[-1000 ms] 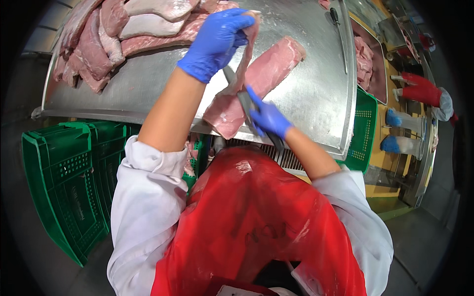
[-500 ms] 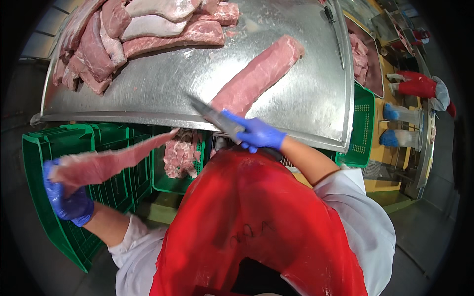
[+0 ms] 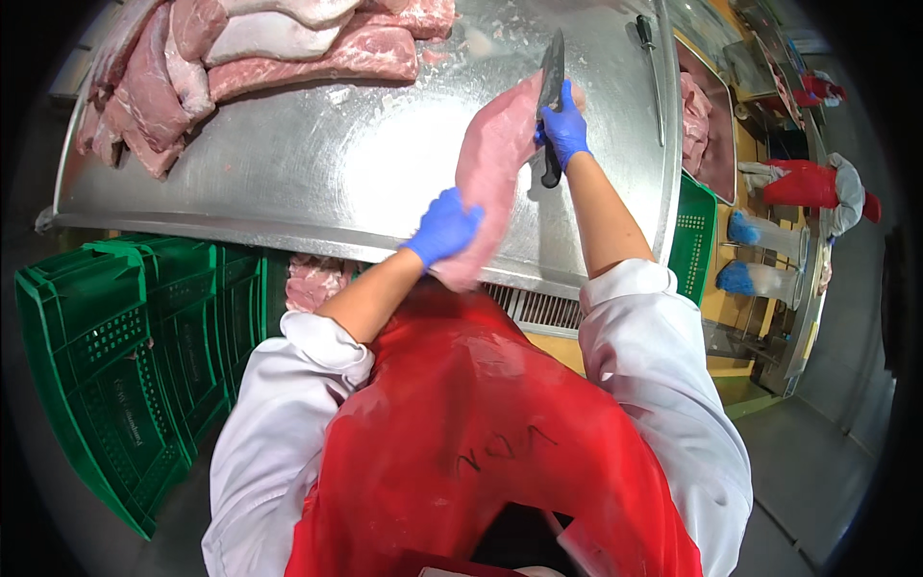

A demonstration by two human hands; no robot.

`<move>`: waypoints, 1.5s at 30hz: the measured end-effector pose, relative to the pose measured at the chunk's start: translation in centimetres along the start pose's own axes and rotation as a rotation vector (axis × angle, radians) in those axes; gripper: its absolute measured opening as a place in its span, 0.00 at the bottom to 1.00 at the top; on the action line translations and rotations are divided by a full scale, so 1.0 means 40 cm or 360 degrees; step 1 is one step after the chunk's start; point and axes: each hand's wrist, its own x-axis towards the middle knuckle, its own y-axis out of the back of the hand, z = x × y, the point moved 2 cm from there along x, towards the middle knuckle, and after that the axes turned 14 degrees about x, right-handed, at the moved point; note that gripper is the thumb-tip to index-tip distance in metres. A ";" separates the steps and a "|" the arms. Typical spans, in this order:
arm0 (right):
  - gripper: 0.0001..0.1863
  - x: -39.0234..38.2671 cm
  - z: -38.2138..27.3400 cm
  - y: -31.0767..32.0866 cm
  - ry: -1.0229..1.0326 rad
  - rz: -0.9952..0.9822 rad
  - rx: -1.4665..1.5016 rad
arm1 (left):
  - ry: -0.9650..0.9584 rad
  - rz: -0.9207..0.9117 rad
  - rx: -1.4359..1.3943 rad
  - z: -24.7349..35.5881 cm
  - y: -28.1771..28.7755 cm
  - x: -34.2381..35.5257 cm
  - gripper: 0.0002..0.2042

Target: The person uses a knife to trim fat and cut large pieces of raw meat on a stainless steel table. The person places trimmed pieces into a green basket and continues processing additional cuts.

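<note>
Meat — 1 long pink piece — stretches over the steel table to its front edge. The left hand is holding it near this end. The right hand is closed around 1 knife, whose blade points away, over the far end. The 2nd knife lies at the right side, the meat pile at the far left.

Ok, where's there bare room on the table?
Widest: bare table between the meat pile and the left hand. Narrower: between the right hand and the loose knife. Crowded: the far left, under the pile, and the middle, with the long meat piece and held knife.
</note>
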 end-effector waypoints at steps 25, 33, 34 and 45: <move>0.36 -0.189 -0.118 0.081 0.0444 -0.0613 -0.0743 | 0.0269 0.0396 -0.0391 -0.036 -0.116 0.428 0.10; 0.38 -0.301 -0.110 0.081 0.0385 -0.0993 -0.1393 | -0.0231 0.0772 0.0972 -0.093 -0.148 0.439 0.11; 0.38 -0.314 -0.094 0.108 0.0335 -0.1028 -0.1454 | -0.0064 0.0698 0.0671 -0.088 -0.151 0.435 0.11; 0.44 -0.441 -0.036 0.192 0.0472 -0.0905 -0.1529 | 0.0044 0.0755 0.0238 -0.081 -0.133 0.366 0.12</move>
